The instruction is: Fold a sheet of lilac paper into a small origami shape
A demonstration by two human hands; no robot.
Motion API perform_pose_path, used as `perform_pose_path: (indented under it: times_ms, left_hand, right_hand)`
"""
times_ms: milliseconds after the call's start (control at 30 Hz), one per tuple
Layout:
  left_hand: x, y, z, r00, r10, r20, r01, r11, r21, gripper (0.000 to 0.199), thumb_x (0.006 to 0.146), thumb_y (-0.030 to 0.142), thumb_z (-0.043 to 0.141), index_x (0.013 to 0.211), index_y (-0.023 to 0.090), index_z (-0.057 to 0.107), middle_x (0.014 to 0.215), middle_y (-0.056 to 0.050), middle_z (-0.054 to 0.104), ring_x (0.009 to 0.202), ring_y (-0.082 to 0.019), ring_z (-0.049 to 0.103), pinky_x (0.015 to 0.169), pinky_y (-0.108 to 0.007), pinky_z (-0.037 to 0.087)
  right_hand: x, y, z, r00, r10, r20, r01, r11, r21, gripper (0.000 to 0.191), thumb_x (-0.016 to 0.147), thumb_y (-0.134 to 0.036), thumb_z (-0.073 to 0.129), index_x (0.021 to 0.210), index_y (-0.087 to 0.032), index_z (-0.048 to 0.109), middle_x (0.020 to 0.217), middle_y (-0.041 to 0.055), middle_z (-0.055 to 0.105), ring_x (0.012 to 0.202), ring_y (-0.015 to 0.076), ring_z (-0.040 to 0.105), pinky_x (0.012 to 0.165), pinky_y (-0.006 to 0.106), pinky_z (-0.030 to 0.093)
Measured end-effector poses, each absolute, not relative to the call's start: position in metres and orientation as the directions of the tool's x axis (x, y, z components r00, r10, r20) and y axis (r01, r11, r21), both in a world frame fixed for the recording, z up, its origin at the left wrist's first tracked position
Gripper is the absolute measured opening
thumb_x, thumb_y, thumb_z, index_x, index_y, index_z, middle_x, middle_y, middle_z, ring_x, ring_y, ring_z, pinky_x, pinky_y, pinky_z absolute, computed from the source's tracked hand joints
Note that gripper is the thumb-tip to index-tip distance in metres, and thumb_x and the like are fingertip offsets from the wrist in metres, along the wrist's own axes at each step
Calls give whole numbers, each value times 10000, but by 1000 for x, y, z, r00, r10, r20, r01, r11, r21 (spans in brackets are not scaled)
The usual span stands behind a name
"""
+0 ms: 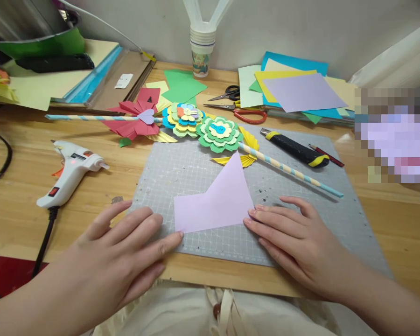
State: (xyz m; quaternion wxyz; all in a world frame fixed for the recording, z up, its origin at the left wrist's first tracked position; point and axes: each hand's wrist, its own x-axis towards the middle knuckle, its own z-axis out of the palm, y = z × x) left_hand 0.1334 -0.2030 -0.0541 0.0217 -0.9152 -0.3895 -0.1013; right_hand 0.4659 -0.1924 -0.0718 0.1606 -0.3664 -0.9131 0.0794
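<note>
A folded lilac paper (217,200) lies on the grey cutting mat (154,177), its upper right part rising to a point. The index fingertip of my left hand (129,252) rests on the paper's lower left corner, the fingers spread. My right hand (294,233) touches the lower right corner with its fingertips, fingers stretched out. Just beyond the paper are a green layered paper flower (220,134) on a striped stick (290,170), a multicoloured flower (184,119) and a red paper flower (135,119).
A white glue gun (72,170) lies at left. Behind the mat are scissors (250,115), stacked paper cups (201,51) and coloured sheets (301,91). A black and yellow cutter (296,149) and a pencil (326,155) lie at right.
</note>
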Motion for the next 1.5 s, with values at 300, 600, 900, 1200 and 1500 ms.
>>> perform_pose_path:
  times_ms: [300, 600, 900, 1200, 1500]
  left_hand:
    - [120, -205, -50, 732, 662, 165, 676, -735, -49, 330, 906, 313, 462, 1181, 335, 642, 936, -25, 651, 1058, -245, 521, 1121, -420, 184]
    - [136, -218, -49, 490, 851, 189, 800, -525, 291, 179, 887, 266, 514, 1000, 306, 647, 1051, -10, 615, 1007, -227, 544, 926, -429, 342]
    - [169, -210, -70, 336, 935, 111, 876, -354, 328, 395, 868, 343, 566, 1248, 250, 514, 1259, -88, 531, 1150, -297, 477, 931, -505, 351]
    - [171, -209, -68, 360, 927, 105, 862, -374, 343, 413, 861, 310, 584, 1264, 254, 509, 1323, -83, 546, 1216, -284, 486, 982, -509, 312]
    - [164, -231, -61, 431, 642, 634, 724, -665, 181, 138, 871, 189, 599, 923, 310, 641, 957, 83, 738, 970, -141, 613, 948, -348, 329]
  right_hand:
    - [466, -194, -73, -681, 703, 204, 655, 709, -262, 332, 966, -158, 466, 1258, -231, 607, 1232, 46, 682, 1126, 222, 611, 1045, 485, 281]
    - [458, -187, -60, -691, 699, 184, 639, 709, -297, 231, 962, -205, 497, 1123, -226, 661, 1104, 43, 711, 991, 202, 637, 1005, 460, 303]
    - [412, -127, -41, -826, 560, 67, 555, 828, -82, 496, 876, -310, 666, 1336, -211, 509, 1275, 83, 636, 1221, 273, 524, 1089, 559, 193]
    - [398, -114, -25, -876, 476, -71, 481, 873, -81, 220, 806, -299, 734, 984, -208, 643, 912, 33, 663, 927, 236, 589, 943, 456, 318]
    - [427, -185, 13, -855, 366, 367, 436, 891, 126, 237, 953, -152, 437, 918, -243, 653, 892, 44, 688, 875, 228, 577, 848, 419, 389]
